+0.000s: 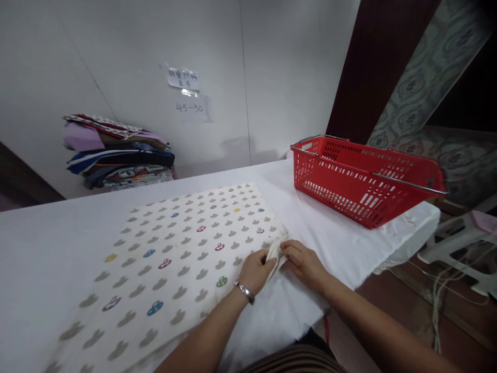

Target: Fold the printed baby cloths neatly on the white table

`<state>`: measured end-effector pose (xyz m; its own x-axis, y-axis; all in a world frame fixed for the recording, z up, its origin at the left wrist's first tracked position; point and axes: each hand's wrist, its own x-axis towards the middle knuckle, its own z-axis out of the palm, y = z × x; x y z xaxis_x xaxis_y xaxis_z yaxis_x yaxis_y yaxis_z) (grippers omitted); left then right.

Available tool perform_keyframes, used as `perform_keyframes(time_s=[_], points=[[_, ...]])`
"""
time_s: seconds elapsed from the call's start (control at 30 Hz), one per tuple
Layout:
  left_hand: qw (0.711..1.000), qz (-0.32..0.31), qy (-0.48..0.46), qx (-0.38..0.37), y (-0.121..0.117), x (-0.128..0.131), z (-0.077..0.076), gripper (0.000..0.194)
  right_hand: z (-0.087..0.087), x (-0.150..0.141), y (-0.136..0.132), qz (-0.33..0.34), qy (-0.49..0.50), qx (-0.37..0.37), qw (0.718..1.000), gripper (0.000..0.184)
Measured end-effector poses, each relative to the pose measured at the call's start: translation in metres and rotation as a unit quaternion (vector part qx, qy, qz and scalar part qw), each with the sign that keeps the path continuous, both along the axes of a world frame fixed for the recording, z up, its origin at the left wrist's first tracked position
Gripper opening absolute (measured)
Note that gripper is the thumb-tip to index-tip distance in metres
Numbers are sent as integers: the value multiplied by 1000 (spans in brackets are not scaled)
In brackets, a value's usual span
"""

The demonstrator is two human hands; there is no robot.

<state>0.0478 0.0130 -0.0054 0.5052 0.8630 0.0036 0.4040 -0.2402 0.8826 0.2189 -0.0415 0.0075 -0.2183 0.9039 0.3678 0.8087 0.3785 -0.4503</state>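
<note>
A white cloth point(190, 254) printed with grey and coloured mushroom-like shapes lies spread flat in layers on the table. Its near right corner is gathered up between my two hands. My left hand point(254, 270), with a silver bracelet at the wrist, is closed on the folded edges at that corner. On the other side of the same corner, my right hand point(303, 261) pinches the layers with thumb and fingers. The fingertips are partly hidden by the cloth.
A red plastic basket point(349, 181) with metal handles stands at the table's right end. Folded fabrics point(120, 153) are stacked at the back left by the wall. The white-covered table point(34, 248) has its near edge by my body. A white stool point(458, 238) and cables are on the right.
</note>
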Motion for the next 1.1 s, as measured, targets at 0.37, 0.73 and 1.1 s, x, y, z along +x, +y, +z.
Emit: perform_keyframes(time_s=[0.37,0.73,1.1], points=[[997,22,38,65,-4,-5,14,21,3,3,4,52,35,90,994,22],[968,-12,127,217,-15,-4,27,13,7,2,5,79,36,101,991,22],[980,-4,106,168,-12,-5,28,13,4,1,12,75,-5,104,992,19]])
